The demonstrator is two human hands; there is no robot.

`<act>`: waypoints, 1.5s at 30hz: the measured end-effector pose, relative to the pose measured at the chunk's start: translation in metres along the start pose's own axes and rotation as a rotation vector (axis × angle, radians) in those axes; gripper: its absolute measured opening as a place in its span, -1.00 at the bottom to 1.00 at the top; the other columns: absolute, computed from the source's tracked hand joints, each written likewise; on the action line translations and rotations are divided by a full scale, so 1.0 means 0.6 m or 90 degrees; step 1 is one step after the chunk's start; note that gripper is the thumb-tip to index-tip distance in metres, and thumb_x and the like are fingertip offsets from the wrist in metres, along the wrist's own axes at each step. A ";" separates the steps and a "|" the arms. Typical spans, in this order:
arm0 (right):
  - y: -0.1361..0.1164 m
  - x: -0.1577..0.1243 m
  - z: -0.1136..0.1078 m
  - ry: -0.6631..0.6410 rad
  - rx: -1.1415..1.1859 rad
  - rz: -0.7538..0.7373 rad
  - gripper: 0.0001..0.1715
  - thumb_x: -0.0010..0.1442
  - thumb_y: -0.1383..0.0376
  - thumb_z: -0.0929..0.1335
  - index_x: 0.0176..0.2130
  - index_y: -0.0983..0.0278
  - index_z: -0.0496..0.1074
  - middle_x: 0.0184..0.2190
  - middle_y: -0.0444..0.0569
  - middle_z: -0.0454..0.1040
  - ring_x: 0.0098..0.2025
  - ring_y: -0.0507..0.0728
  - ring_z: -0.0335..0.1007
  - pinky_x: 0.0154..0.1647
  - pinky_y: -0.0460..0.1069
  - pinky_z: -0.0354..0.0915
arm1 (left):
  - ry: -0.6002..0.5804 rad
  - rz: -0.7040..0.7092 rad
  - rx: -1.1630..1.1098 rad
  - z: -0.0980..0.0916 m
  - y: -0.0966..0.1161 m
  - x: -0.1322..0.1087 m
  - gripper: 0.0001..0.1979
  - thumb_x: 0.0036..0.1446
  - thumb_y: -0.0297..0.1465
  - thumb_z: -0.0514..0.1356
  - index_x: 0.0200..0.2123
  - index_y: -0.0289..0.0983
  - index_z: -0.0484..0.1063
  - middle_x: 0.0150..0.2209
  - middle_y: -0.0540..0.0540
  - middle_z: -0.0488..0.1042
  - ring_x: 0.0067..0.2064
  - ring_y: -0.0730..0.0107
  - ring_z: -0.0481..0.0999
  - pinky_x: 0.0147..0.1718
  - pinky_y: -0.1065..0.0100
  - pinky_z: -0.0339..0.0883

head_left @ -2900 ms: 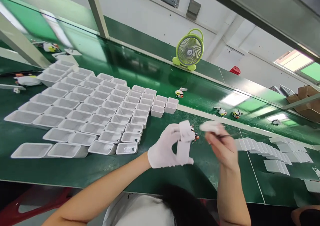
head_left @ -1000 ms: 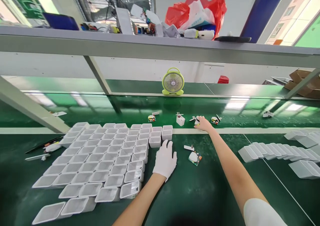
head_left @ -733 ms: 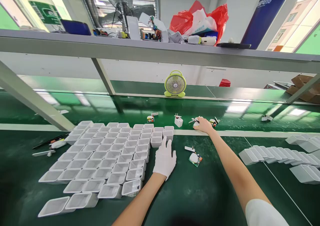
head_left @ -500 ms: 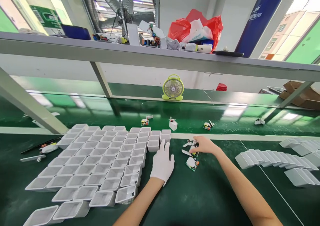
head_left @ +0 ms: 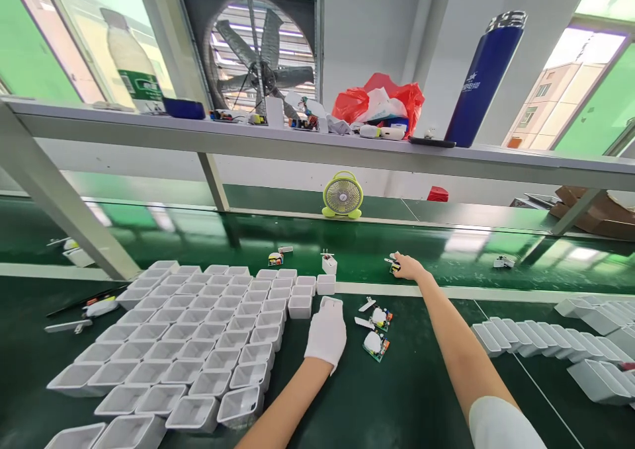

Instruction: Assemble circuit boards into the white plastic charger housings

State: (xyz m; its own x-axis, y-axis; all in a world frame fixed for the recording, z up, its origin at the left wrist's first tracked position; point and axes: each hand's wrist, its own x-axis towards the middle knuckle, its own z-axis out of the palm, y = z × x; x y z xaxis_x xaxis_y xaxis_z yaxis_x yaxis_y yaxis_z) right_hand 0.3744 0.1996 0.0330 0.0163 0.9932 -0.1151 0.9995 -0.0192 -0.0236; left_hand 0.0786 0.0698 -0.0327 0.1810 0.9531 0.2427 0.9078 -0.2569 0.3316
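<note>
My gloved left hand [head_left: 326, 335] lies on the green table at the right edge of the grid of white plastic shells [head_left: 198, 336]. Its fingers curl over one white shell [head_left: 331, 301]. My bare right hand [head_left: 407, 266] is stretched out over the far conveyor belt [head_left: 446, 257], and its fingertips pinch a small circuit board [head_left: 393, 263]. Two more circuit boards [head_left: 380, 317] [head_left: 375, 344] lie on the table between my hands.
Also on the belt are a white shell with prongs [head_left: 328, 264] and other small boards [head_left: 275, 258] [head_left: 503, 262]. Rows of shells lie tipped over at the right [head_left: 520, 336]. A green desk fan [head_left: 342, 196] stands behind the belt, under a cluttered shelf [head_left: 317, 146].
My right hand carried a board from the belt to the table beside the first one, then reached back to the belt. My left hand's spread fingers closed over a shell.
</note>
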 end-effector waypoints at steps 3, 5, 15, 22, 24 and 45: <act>-0.020 -0.031 0.009 0.031 0.001 -0.028 -0.56 0.36 0.15 0.39 0.15 0.28 0.38 0.10 0.07 0.45 0.03 0.21 0.48 0.02 0.20 0.47 | -0.005 0.034 -0.022 -0.011 0.001 -0.052 -0.80 0.26 -0.51 0.11 -0.16 -0.23 0.51 -0.14 -0.16 0.53 -0.17 0.19 0.59 -0.19 0.25 0.46; -0.036 -0.067 0.027 0.048 0.008 -0.044 -0.55 0.36 0.15 0.39 0.16 0.27 0.38 0.12 0.08 0.44 0.04 0.22 0.47 0.04 0.21 0.46 | 0.003 0.034 -0.033 -0.017 -0.004 -0.078 -0.82 0.25 -0.42 0.17 -0.10 -0.20 0.51 -0.07 -0.16 0.51 -0.12 0.16 0.58 -0.17 0.23 0.46; -0.001 -0.175 0.065 0.036 0.097 -0.049 -0.54 0.37 0.16 0.38 0.19 0.25 0.36 0.20 0.10 0.39 0.14 0.25 0.42 0.12 0.26 0.42 | -0.020 -0.120 -0.131 0.000 -0.035 -0.076 -0.43 0.18 -0.27 0.27 0.22 -0.30 0.28 0.04 -0.30 0.55 0.07 -0.06 0.57 -0.03 0.08 0.45; 0.018 -0.167 0.035 -0.074 0.008 -0.069 -0.60 0.36 0.16 0.39 0.12 0.29 0.41 0.09 0.07 0.46 0.02 0.20 0.48 0.02 0.19 0.48 | -0.044 -0.140 -0.178 -0.016 -0.042 -0.082 -0.39 0.19 -0.27 0.23 0.28 -0.30 0.24 0.10 -0.34 0.54 0.08 -0.09 0.58 0.03 0.05 0.43; 0.015 -0.173 0.010 -0.097 -0.033 -0.069 -0.61 0.36 0.16 0.39 0.09 0.29 0.43 0.06 0.06 0.48 0.00 0.19 0.49 0.00 0.18 0.48 | -0.054 -0.144 -0.194 -0.019 -0.042 -0.083 -0.41 0.19 -0.26 0.22 0.26 -0.30 0.26 0.08 -0.33 0.55 0.06 -0.11 0.59 0.01 0.04 0.44; -0.074 -0.232 -0.025 -0.122 -0.080 0.005 -0.60 0.37 0.14 0.39 0.10 0.29 0.42 0.07 0.06 0.47 0.00 0.18 0.49 0.00 0.18 0.48 | -0.055 -0.085 -0.446 -0.021 -0.039 -0.094 -0.48 0.02 -0.28 0.35 0.06 -0.23 0.39 0.02 -0.19 0.53 0.05 0.07 0.57 0.07 0.07 0.44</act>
State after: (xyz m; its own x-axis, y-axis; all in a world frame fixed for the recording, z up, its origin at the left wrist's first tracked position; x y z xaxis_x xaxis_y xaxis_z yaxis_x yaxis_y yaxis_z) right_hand 0.3283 0.0637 0.0648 0.0315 0.9529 -0.3016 0.9949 -0.0010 0.1009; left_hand 0.0424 0.0203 -0.0429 0.1413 0.9853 0.0959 0.4738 -0.1524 0.8673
